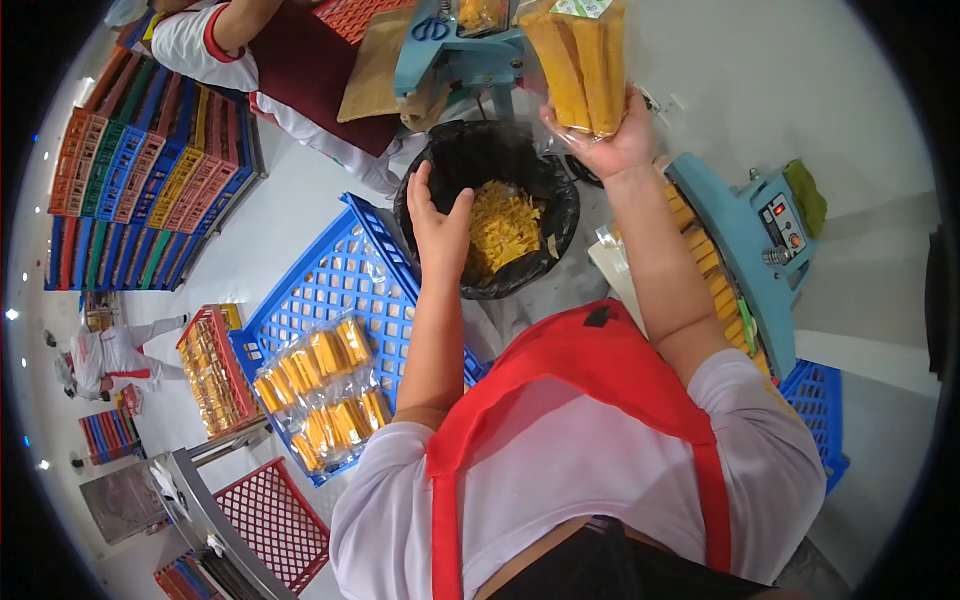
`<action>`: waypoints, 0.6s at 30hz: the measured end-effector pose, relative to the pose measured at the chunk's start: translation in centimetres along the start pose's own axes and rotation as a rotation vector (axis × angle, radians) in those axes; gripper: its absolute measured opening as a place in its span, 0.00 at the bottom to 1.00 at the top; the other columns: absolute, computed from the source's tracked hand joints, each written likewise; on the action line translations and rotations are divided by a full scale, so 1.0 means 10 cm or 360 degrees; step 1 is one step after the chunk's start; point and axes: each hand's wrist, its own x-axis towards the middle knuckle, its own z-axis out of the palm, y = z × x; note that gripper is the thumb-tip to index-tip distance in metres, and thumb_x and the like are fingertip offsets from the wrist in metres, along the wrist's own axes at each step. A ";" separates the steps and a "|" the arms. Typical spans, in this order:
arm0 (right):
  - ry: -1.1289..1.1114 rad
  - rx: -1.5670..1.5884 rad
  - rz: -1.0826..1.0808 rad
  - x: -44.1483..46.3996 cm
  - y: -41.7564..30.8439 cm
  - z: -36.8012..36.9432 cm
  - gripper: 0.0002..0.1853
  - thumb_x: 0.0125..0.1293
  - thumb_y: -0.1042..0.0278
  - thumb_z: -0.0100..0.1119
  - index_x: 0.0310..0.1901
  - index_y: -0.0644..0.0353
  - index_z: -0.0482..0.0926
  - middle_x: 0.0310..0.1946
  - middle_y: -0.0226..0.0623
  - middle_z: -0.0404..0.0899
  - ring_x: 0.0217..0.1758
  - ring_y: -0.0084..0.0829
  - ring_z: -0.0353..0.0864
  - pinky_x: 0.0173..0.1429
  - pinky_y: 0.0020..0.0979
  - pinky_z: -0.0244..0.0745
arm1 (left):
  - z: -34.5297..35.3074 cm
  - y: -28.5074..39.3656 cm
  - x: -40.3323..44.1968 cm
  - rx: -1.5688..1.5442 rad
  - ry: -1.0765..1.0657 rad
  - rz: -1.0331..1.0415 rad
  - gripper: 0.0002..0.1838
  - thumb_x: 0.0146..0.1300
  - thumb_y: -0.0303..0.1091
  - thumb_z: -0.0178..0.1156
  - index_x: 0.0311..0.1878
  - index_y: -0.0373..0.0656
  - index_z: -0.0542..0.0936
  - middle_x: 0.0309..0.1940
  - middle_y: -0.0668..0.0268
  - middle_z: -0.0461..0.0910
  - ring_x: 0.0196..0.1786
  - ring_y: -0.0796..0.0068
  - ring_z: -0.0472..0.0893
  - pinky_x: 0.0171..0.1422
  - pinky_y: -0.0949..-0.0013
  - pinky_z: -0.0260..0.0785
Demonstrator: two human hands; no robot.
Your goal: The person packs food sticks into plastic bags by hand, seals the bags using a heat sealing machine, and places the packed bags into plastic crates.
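My right hand [612, 140] holds up a clear plastic packet of yellow-orange sticks [583, 70] at the top, its fingers around the lower end. Over the left side of a bin lined with black plastic [568, 205], my left hand [440, 215] has its fingers apart and nothing in it. Yellow scraps [505, 228] lie inside the bin. A blue crate [300, 290] at the left of my left forearm carries rows of similar packets [325, 360].
A teal sealing machine [735, 235] stands at the right, with yellow sticks [705, 255] beside it. Another teal machine [470, 62] is at the top. A co-worker in a maroon apron [310, 60] stands upper left, near stacked crates [150, 150]. Another person [115, 355] is farther left.
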 end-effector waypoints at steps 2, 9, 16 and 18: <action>0.0162 0.0100 -0.0173 -0.05 0.07 0.13 0.23 0.61 0.53 0.30 0.48 0.58 0.69 0.45 0.45 0.70 0.46 0.46 0.68 0.52 0.50 0.59 | 0.01 -0.03 -0.03 -0.0054 -0.0026 -0.0037 0.30 0.51 0.27 0.57 0.58 0.35 0.60 0.55 0.56 0.61 0.59 0.66 0.62 0.61 0.70 0.53; -0.0289 0.0275 0.0030 -0.05 0.11 0.07 0.25 0.60 0.52 0.34 0.50 0.62 0.67 0.46 0.47 0.67 0.46 0.47 0.68 0.54 0.48 0.60 | -0.05 0.06 -0.09 -0.0344 -0.0162 -0.0148 0.22 0.57 0.41 0.52 0.50 0.36 0.69 0.56 0.53 0.63 0.61 0.63 0.60 0.63 0.67 0.49; -0.0876 -0.1258 0.0186 -0.22 0.06 0.36 0.27 0.52 0.51 0.47 0.51 0.61 0.68 0.46 0.39 0.70 0.50 0.34 0.70 0.54 0.34 0.64 | -0.07 0.64 -0.23 -0.2900 -0.1495 -0.1481 0.33 0.60 0.58 0.39 0.58 0.40 0.62 0.55 0.56 0.66 0.58 0.52 0.64 0.58 0.54 0.59; -0.1092 -0.1396 0.0323 -0.18 0.10 0.43 0.29 0.51 0.54 0.51 0.51 0.65 0.67 0.46 0.38 0.70 0.51 0.29 0.69 0.54 0.26 0.63 | -0.09 0.82 -0.28 -0.3042 -0.1234 -0.1749 0.33 0.60 0.58 0.39 0.60 0.41 0.60 0.55 0.56 0.66 0.57 0.49 0.65 0.57 0.52 0.61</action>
